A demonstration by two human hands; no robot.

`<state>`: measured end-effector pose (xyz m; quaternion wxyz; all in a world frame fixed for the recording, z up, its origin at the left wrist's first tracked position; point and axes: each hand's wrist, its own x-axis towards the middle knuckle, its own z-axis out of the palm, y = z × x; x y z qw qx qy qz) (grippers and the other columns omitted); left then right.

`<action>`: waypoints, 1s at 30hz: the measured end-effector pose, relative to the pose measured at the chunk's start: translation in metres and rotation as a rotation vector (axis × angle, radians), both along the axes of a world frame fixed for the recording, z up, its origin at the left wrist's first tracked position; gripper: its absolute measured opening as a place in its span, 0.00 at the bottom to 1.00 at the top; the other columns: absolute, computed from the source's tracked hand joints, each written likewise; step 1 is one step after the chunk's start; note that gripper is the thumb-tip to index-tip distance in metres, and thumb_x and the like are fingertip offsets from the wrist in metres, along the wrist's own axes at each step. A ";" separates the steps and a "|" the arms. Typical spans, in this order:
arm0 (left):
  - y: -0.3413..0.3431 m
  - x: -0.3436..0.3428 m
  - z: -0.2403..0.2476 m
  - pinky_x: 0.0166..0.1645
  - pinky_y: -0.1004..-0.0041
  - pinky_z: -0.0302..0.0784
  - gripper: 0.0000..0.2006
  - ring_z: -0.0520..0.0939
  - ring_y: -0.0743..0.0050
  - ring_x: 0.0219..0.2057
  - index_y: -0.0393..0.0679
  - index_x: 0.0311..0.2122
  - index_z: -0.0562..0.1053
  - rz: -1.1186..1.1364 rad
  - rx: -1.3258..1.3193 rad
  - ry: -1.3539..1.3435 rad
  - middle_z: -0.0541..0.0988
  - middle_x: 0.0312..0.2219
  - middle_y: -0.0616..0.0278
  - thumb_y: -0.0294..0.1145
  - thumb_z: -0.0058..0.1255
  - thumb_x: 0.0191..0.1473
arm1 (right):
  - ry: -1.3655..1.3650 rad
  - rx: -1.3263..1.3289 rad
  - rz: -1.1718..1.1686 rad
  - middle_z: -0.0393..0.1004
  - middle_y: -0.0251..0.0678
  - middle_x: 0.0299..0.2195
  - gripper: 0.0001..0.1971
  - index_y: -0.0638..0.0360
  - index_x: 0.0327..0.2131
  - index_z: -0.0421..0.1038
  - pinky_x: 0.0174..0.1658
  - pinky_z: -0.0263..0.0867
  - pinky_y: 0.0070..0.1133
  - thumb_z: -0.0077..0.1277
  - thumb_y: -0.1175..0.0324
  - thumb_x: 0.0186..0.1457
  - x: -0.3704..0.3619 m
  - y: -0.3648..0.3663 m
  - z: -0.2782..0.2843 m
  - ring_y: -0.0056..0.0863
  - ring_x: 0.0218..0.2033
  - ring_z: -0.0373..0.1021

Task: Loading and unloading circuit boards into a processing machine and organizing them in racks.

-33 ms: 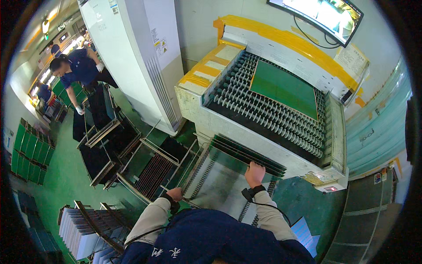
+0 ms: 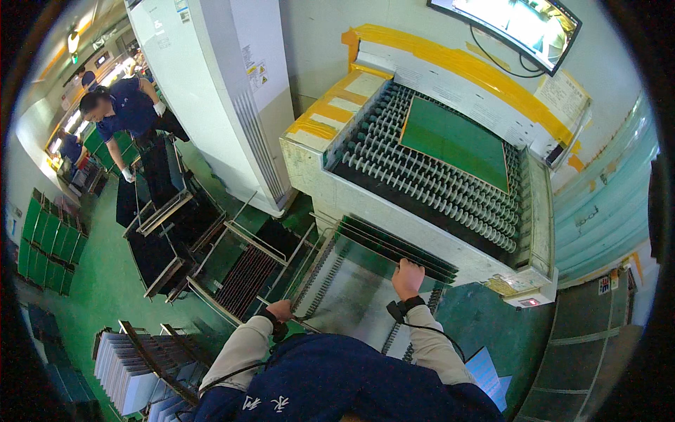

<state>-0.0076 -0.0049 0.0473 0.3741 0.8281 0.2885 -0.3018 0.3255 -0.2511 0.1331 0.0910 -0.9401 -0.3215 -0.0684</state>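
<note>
In front of me stands a slotted rack (image 2: 325,276) with toothed strips along its sides. Several dark green panels (image 2: 394,247) stand on edge at its far end. At the rack's near left corner, my left hand (image 2: 280,310) is closed on the metal frame. My right hand (image 2: 408,279) is a fist beside the nearest panel, at the rack's right side; what lies under its fingers is hidden. Just beyond is a roller conveyor machine (image 2: 422,186), and a flat green panel (image 2: 457,144) rests on its rollers.
Left of my rack is another metal rack (image 2: 242,281). Farther left, a gloved person (image 2: 130,109) bends over dark racks (image 2: 158,211). Pale panels (image 2: 130,369) fill a rack at lower left. A white cabinet (image 2: 211,91) and a screen (image 2: 517,24) stand beyond.
</note>
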 end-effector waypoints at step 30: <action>0.007 0.001 -0.046 0.33 0.59 0.73 0.17 0.78 0.52 0.30 0.35 0.33 0.72 -0.144 0.128 -0.079 0.77 0.28 0.47 0.38 0.53 0.40 | 0.140 -0.014 0.068 0.71 0.42 0.20 0.11 0.57 0.21 0.67 0.28 0.62 0.37 0.54 0.61 0.43 0.011 -0.013 0.010 0.44 0.26 0.69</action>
